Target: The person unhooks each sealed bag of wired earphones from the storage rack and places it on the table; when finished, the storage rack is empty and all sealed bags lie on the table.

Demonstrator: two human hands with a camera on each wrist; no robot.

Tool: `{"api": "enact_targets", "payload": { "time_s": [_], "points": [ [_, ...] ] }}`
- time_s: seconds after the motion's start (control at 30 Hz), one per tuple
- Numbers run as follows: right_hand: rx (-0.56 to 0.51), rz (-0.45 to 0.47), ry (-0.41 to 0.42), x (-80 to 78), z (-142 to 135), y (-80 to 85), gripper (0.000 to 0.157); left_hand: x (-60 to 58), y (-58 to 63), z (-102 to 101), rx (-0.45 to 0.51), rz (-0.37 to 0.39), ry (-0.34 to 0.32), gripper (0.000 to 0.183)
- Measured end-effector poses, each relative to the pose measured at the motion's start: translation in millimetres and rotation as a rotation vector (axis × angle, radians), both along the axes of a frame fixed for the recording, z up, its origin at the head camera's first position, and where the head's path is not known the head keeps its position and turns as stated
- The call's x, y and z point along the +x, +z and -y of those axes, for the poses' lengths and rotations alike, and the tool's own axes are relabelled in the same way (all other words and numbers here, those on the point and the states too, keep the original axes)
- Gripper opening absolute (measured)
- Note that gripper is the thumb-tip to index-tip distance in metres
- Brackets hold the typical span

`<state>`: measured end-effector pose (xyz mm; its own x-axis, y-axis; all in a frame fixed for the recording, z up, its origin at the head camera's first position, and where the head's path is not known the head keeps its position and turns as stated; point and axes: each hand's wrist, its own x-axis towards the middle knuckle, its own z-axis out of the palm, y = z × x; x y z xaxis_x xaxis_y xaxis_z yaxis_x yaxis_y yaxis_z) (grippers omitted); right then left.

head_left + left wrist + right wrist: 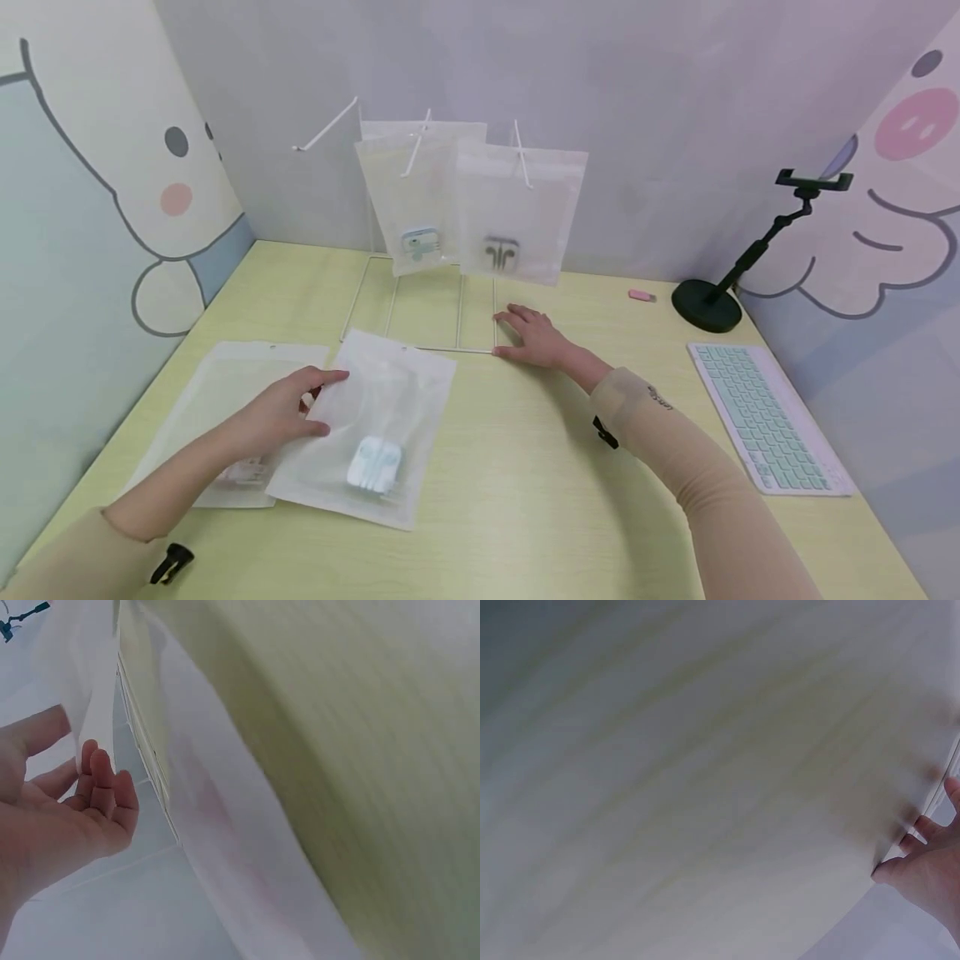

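My left hand (pixel 288 410) pinches the left edge of a frosted zip bag (pixel 378 392) that has earphones in a clear case (pixel 375 464) low inside it. In the left wrist view the bag's edge (pixel 97 712) runs between thumb and fingers. Under that hand a second frosted bag (pixel 225 375) lies on the table, its contents partly hidden by the wrist. My right hand (pixel 536 337) rests with spread fingers at the right front corner of the white wire rack (pixel 459 312), fingertips right at its base wire. Nothing is in its grasp.
Frosted bags hang from the rack's hooks: one (pixel 416 200) in the middle with another behind, one (pixel 525 208) on the right. The left hook (pixel 326 127) is bare. On the right are a pink USB stick (pixel 641 295), a black phone stand (pixel 707 306) and a keyboard (pixel 761 417).
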<state>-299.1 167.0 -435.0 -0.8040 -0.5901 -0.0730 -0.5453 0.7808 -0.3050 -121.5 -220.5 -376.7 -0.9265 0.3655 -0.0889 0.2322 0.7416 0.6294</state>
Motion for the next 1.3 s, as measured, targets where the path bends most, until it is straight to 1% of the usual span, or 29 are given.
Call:
{"api": "enact_targets", "payload": {
  "time_s": [0.07,0.17,0.27,0.33,0.47,0.67,0.77,0.83,0.97,1.03,1.1,1.2,1.3],
  "points": [
    [-0.001,0.004,-0.001,0.3,0.2,0.5,0.071,-4.0,-3.1,3.0,-0.072,-0.018,-0.037,0.073],
    [0.000,-0.001,-0.001,0.6,-1.0,-0.1,0.072,-10.8,-9.8,5.2,-0.208,-0.048,-0.069,0.075],
    [0.001,-0.005,-0.002,1.2,-1.8,-0.2,0.072,-15.0,-17.1,4.9,-0.324,-0.072,-0.082,0.082],
    [-0.004,0.000,-0.004,1.7,-1.8,0.1,0.072,-15.3,-21.3,4.3,-0.376,-0.082,-0.084,0.087],
    [-0.015,0.011,-0.003,2.6,-1.2,0.8,0.072,-11.5,-24.2,3.3,-0.415,-0.092,-0.079,0.089],
    [0.017,0.020,-0.016,0.9,-1.0,-0.8,0.072,-7.8,-20.9,3.3,-0.463,-0.111,-0.099,0.087],
    [0.016,0.024,-0.019,0.1,-0.9,-1.0,0.072,-9.3,-15.4,2.5,-0.494,-0.122,-0.106,0.086],
    [0.010,0.024,-0.018,-0.2,-1.0,-0.8,0.072,-12.3,-8.4,1.4,-0.510,-0.141,-0.105,0.087],
    [0.005,0.020,-0.017,-1.1,-1.0,-1.2,0.071,-25.3,11.7,0.4,-0.516,-0.201,-0.081,0.089],
    [0.005,0.019,-0.017,-1.8,-0.9,-2.0,0.071,-34.6,21.7,1.6,-0.503,-0.221,-0.060,0.088],
    [0.001,0.021,-0.017,-2.4,-0.8,-2.8,0.071,-45.8,29.0,3.5,-0.491,-0.240,-0.040,0.086],
    [-0.002,0.020,-0.017,-3.1,-0.7,-4.2,0.070,-65.6,32.1,8.6,-0.468,-0.258,-0.016,0.084],
    [-0.008,0.018,-0.015,-3.3,-0.6,-5.3,0.071,-86.7,25.9,15.8,-0.447,-0.270,0.003,0.082]
  ]
}}
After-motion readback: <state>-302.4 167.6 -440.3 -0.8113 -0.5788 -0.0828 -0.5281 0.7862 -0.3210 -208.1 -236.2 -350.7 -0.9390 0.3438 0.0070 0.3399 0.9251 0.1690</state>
